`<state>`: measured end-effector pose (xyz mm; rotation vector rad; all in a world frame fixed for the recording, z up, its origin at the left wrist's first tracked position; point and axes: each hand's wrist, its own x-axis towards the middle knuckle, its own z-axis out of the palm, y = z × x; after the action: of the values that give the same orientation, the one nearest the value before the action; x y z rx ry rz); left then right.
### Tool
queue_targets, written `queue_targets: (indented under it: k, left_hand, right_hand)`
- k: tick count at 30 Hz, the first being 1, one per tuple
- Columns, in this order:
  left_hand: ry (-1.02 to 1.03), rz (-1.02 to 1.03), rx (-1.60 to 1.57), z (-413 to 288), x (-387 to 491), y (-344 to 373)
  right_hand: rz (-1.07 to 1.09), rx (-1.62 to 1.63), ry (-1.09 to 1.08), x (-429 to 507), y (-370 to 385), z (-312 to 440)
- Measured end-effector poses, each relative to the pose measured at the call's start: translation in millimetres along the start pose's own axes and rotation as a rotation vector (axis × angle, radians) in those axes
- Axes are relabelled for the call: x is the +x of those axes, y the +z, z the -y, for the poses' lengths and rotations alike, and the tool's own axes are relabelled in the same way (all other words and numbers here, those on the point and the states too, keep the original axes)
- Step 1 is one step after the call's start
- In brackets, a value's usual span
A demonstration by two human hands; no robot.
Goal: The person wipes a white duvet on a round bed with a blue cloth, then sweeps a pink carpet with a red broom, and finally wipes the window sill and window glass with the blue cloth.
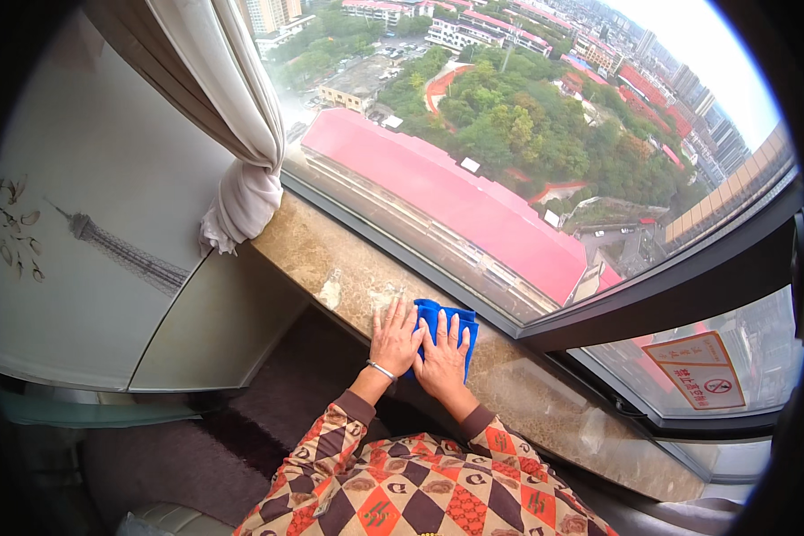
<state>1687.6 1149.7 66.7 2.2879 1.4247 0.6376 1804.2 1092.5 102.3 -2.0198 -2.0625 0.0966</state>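
A folded blue cloth (pixel 470 328) lies on the brown marble windowsill (pixel 308 244). My right hand (pixel 444 355) rests flat on top of the cloth, palm down, with its fingers spread a little. Just left of it, my left hand (pixel 394 342) lies palm down at the cloth's left edge, mostly over the stone, its fingers pointing towards the window. The two hands touch or nearly touch at the thumbs. A silver bangle circles my left wrist. What is under both palms is hidden.
Beyond the sill stands a large window pane (pixel 509 134) in a dark frame (pixel 402 254). A knotted pale curtain (pixel 244 197) hangs at the sill's left end. On the right, a lower window section bears a warning sticker (pixel 697 370). Dark carpet (pixel 167 455) covers the floor at left.
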Motion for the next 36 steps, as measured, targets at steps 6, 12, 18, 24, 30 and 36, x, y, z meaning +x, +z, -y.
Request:
queue_targets:
  k: [6,12,18,24,30,36]
  left_hand:
    - [-0.048,0.01,0.042,72,46,-35]
    - [0.036,-0.002,0.024,72,22,-49]
    - [-0.053,-0.044,-0.074,96,33,-57]
    - [-0.143,-0.061,0.015,163,78,-83]
    - [0.03,0.024,0.005,187,68,-94]
    - [0.164,0.148,-0.182,214,64,-114]
  right_hand:
    - [-0.052,0.076,-0.052,81,29,41]
    - [0.063,0.053,-0.08,55,16,47]
    - [0.063,0.026,-0.135,96,37,73]
    - [-0.058,0.071,-0.103,174,74,121]
    - [0.042,0.068,0.007,135,66,144]
    - [-0.013,0.042,0.081,144,71,174]
